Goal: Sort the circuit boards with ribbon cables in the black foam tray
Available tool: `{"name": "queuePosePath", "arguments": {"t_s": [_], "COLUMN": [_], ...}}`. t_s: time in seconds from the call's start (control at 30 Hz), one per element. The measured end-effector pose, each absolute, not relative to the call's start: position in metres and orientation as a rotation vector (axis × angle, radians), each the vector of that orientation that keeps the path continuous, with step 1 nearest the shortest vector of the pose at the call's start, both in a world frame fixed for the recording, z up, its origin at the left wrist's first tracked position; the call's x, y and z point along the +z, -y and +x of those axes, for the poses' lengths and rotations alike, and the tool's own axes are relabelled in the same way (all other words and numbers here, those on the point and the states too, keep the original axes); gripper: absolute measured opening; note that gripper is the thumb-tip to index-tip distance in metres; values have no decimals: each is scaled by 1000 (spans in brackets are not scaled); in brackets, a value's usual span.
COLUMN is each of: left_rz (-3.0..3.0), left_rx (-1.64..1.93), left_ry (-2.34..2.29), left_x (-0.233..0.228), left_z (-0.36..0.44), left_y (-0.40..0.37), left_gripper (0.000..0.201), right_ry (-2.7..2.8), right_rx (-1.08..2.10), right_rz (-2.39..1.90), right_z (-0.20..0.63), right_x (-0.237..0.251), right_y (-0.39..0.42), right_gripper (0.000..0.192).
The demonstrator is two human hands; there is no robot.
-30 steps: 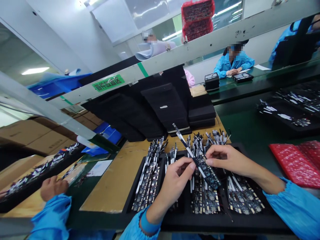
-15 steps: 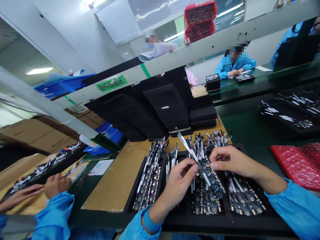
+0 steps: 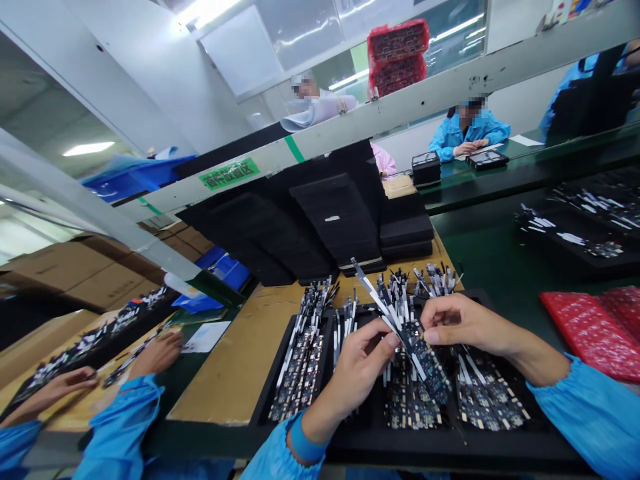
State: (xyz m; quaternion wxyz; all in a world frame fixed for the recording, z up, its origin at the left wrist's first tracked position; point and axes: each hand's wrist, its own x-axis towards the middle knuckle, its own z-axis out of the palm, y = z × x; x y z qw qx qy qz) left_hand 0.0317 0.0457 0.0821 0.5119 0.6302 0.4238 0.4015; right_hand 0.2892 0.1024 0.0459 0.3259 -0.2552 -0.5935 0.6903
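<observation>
Between both hands a small black circuit board (image 3: 429, 370) with a long white-and-black flat cable is held tilted above a black foam tray (image 3: 353, 437). My left hand (image 3: 361, 360) pinches the board's left side, beside the cable. On the upper right edge my right hand (image 3: 457, 323) grips the same board with thumb and fingers. Beneath them in the tray lie rows of similar boards: a left row (image 3: 299, 373), a middle row (image 3: 411, 407) and a fanned right row (image 3: 493, 397). Their cables stick up at the far end.
Left of the tray lies a brown cardboard sheet (image 3: 220, 373). Black foam trays (image 3: 325, 213) stand stacked behind. A red bubble-wrap pack (image 3: 590, 330) is at right. At far left a co-worker's hands (image 3: 157, 353) handle similar parts. A metal shelf beam (image 3: 350, 110) crosses above.
My two hands keep hold of the board almost in place. The co-worker's right hand at the left has moved right and away from their other hand. The view has shifted slightly.
</observation>
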Motion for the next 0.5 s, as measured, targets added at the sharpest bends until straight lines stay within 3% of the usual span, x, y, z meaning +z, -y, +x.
{"name": "queuePosePath", "arguments": {"t_s": [0.5], "left_rz": [1477], "left_rx": [917], "left_ry": [-1003], "left_x": [73], "left_z": [29], "left_y": [-48], "left_gripper": [27], "right_ry": [1595], "right_rx": [1821], "right_rz": [-693], "right_z": [292], "right_x": [50], "right_y": [-100], "right_gripper": [49]}}
